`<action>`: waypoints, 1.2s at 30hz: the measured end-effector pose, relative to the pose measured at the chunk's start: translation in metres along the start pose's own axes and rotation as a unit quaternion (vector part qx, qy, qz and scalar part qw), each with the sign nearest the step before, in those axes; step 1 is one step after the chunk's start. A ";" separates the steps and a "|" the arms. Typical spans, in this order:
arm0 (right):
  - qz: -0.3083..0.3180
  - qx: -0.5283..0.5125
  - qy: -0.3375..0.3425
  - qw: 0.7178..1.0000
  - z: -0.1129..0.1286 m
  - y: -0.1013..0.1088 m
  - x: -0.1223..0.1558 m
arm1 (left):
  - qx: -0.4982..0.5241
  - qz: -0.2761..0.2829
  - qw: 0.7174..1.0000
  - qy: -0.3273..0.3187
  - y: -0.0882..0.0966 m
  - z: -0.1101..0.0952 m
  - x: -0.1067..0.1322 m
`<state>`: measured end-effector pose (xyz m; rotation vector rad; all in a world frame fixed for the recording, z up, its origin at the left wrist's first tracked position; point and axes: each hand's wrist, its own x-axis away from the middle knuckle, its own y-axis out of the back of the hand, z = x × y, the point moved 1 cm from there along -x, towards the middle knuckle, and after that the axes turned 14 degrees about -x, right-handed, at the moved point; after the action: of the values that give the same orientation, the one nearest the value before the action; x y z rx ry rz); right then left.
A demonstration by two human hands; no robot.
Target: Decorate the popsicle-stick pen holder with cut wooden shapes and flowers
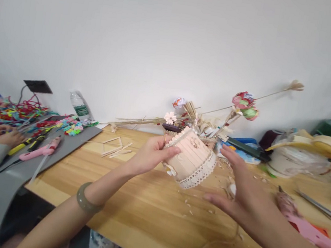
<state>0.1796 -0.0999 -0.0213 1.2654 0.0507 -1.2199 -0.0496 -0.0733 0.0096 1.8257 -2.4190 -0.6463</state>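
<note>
My left hand grips a small round pot made of pale craft sticks, trimmed with lace at its bottom and beads near its rim, and holds it tilted above the wooden table. A jade bangle sits on that wrist. My right hand is spread open just right of the pot, fingers apart, close to the lace edge but holding nothing.
Paper flowers on long stems and dried stalks lie behind the pot. Loose craft sticks lie to the left. A pink glue gun lies at the right, another on a grey mat. Another person's hands work among colourful pipe cleaners at far left.
</note>
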 end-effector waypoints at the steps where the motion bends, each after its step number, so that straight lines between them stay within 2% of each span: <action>1: -0.001 -0.010 0.006 1.000 0.004 -0.002 -0.004 | 0.014 -0.009 1.000 -0.009 -0.003 -0.003 -0.002; 4: -0.004 -0.028 -0.010 1.000 0.009 -0.005 -0.016 | 0.047 -0.030 0.998 -0.040 -0.008 -0.011 -0.008; 9: 0.003 -0.024 -0.020 1.000 0.001 -0.003 -0.026 | 0.074 -0.014 0.997 -0.027 -0.014 -0.017 -0.022; 14: -0.035 -0.034 -0.085 0.995 -0.020 -0.004 -0.021 | 0.088 -0.046 0.994 -0.049 -0.023 -0.015 -0.037; 19: -0.098 -0.043 -0.061 0.992 -0.030 -0.002 -0.004 | 0.121 -0.088 0.987 -0.053 -0.023 -0.002 -0.047; 26: -0.008 0.021 -0.056 0.998 -0.031 0.012 0.021 | 0.184 -0.073 0.980 0.000 -0.019 0.021 -0.051; 28: -0.005 0.015 -0.063 0.998 -0.035 0.012 0.023 | 0.194 -0.069 0.979 0.017 -0.018 0.022 -0.052; 31: 0.004 0.004 -0.060 0.998 -0.039 0.011 0.023 | 0.177 -0.029 0.983 0.035 -0.019 0.021 -0.051; 36: 0.039 0.007 -0.035 0.999 -0.035 0.010 0.025 | 0.130 0.020 0.991 0.026 -0.020 0.019 -0.048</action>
<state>0.2169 -0.0929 -0.0439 1.2236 -0.0575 -1.1984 -0.0220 -0.0273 -0.0046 1.8471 -2.6002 -0.2865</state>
